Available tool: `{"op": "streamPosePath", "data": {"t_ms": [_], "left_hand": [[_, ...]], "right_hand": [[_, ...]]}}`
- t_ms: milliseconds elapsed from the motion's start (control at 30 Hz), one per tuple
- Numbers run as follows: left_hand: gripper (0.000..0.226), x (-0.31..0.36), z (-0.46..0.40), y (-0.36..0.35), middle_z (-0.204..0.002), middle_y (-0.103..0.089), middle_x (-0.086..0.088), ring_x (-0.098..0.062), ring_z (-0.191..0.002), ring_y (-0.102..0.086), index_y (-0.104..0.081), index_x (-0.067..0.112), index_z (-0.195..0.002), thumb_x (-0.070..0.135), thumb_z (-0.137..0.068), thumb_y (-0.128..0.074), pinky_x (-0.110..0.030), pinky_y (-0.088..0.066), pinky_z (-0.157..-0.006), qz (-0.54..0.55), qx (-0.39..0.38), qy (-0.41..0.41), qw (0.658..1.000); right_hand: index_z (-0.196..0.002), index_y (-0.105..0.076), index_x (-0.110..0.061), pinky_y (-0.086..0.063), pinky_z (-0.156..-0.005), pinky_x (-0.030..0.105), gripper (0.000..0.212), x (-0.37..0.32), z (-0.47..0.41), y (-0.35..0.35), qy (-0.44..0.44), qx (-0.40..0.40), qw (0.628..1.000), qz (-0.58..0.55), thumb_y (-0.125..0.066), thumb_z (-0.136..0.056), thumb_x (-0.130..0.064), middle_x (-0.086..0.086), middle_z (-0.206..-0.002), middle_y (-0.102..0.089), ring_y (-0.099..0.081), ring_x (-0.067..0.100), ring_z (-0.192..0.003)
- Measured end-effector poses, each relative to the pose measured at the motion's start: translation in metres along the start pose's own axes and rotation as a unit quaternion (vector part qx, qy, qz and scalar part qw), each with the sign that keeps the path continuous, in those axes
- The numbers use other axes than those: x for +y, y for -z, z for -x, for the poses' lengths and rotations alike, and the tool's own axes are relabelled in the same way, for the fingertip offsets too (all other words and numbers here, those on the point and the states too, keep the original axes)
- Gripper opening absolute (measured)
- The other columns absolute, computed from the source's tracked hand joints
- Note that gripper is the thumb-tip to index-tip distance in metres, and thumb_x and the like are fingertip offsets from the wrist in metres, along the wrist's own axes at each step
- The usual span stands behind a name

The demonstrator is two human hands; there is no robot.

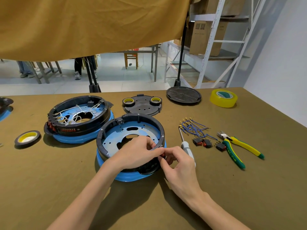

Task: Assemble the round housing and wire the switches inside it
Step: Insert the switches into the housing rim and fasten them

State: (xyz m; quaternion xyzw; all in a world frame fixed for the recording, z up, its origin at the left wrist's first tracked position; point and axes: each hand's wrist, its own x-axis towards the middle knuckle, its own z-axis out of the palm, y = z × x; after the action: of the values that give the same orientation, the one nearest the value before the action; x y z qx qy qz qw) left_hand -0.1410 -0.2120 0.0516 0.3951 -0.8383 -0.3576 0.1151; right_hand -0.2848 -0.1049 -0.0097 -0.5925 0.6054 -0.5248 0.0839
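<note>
A round black housing (pixel 116 125) with a blue base plate sits in front of me. My left hand (pixel 137 151) grips its near right rim from inside. Against the outside of that rim, my right hand (pixel 172 158) pinches a small red switch (pixel 162 155). Three more black-and-red switches (pixel 206 143) with blue wires (pixel 192 127) lie to the right. A second housing (pixel 79 117), holding white wires and red switches, stands at the left.
A white-handled screwdriver (pixel 186 145) lies just right of my hands, with yellow-green pliers (pixel 235 146) beyond it. Two black lids (pixel 183 95) lie at the back, one bearing tape rolls (pixel 128 101). A clear tape roll (pixel 223 97) sits far right, and a dark roll (pixel 27 138) at left.
</note>
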Motion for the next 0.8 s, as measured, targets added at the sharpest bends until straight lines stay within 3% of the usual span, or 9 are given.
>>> {"op": "streamPosePath", "data": {"t_ms": [167, 300, 367, 467, 533, 667, 800], "left_hand": [[0.034, -0.006, -0.003, 0.000, -0.081, -0.074, 0.004, -0.004, -0.065, -0.063, -0.067, 0.027, -0.090, 0.061, -0.093, -0.062, -0.036, -0.057, -0.070, -0.007, 0.013, 0.019, 1.000], [0.041, -0.009, -0.003, -0.001, -0.108, -0.070, 0.015, 0.000, -0.073, -0.064, -0.064, 0.032, -0.117, 0.064, -0.092, -0.060, -0.023, -0.049, -0.072, -0.035, 0.030, 0.012, 0.999], [0.043, -0.008, -0.002, -0.002, -0.110, -0.066, 0.019, 0.003, -0.076, -0.062, -0.064, 0.033, -0.126, 0.061, -0.094, -0.059, -0.021, -0.046, -0.073, -0.041, 0.038, -0.007, 0.998], [0.026, -0.005, 0.000, -0.003, -0.096, -0.063, 0.028, 0.005, -0.092, -0.060, -0.072, 0.037, -0.109, 0.056, -0.097, -0.059, -0.012, -0.042, -0.074, -0.050, 0.049, -0.033, 0.997], [0.015, -0.004, 0.000, -0.004, -0.095, -0.067, 0.026, 0.002, -0.097, -0.061, -0.069, 0.043, -0.094, 0.054, -0.098, -0.059, -0.012, -0.043, -0.075, -0.056, 0.051, -0.042, 0.996], [0.023, -0.005, -0.001, -0.003, -0.089, -0.068, 0.021, 0.002, -0.091, -0.062, -0.063, 0.043, -0.079, 0.052, -0.099, -0.058, -0.018, -0.044, -0.071, -0.073, 0.052, -0.054, 0.994], [0.034, -0.007, -0.003, -0.003, -0.079, -0.063, 0.022, 0.003, -0.083, -0.060, -0.055, 0.043, -0.066, 0.053, -0.098, -0.057, -0.021, -0.040, -0.066, -0.084, 0.060, -0.052, 0.993]], "right_hand": [[-0.101, -0.075, -0.019, -0.046, -0.070, 0.010, 0.016, -0.003, 0.000, -0.001, -0.007, 0.011, 1.000, 0.013, -0.079, -0.088, -0.011, -0.014, -0.088, -0.063, -0.060, 0.009, -0.085], [-0.098, -0.076, -0.019, -0.046, -0.066, 0.012, 0.012, -0.004, 0.000, 0.000, -0.032, 0.012, 0.999, -0.001, -0.080, -0.087, -0.014, -0.014, -0.085, -0.063, -0.060, 0.011, -0.082], [-0.094, -0.076, -0.020, -0.046, -0.064, 0.015, 0.009, -0.004, 0.000, 0.000, -0.048, 0.007, 0.999, -0.013, -0.080, -0.087, -0.016, -0.014, -0.082, -0.063, -0.059, 0.013, -0.078], [-0.095, -0.076, -0.024, -0.048, -0.063, 0.018, 0.009, -0.001, 0.000, 0.003, -0.066, -0.009, 0.997, -0.035, -0.079, -0.088, -0.017, -0.014, -0.082, -0.063, -0.060, 0.014, -0.078], [-0.099, -0.077, -0.026, -0.051, -0.066, 0.020, 0.011, 0.001, 0.001, 0.005, -0.072, -0.020, 0.996, -0.043, -0.076, -0.091, -0.019, -0.015, -0.085, -0.065, -0.062, 0.013, -0.081], [-0.106, -0.078, -0.023, -0.056, -0.074, 0.025, 0.013, 0.005, 0.000, 0.006, -0.097, -0.041, 0.993, -0.057, -0.072, -0.095, -0.020, -0.012, -0.090, -0.069, -0.066, 0.011, -0.086], [-0.106, -0.080, -0.023, -0.054, -0.073, 0.023, 0.014, 0.009, -0.003, 0.007, -0.111, -0.048, 0.989, -0.091, -0.073, -0.095, -0.019, -0.011, -0.089, -0.071, -0.067, 0.013, -0.085]]}}
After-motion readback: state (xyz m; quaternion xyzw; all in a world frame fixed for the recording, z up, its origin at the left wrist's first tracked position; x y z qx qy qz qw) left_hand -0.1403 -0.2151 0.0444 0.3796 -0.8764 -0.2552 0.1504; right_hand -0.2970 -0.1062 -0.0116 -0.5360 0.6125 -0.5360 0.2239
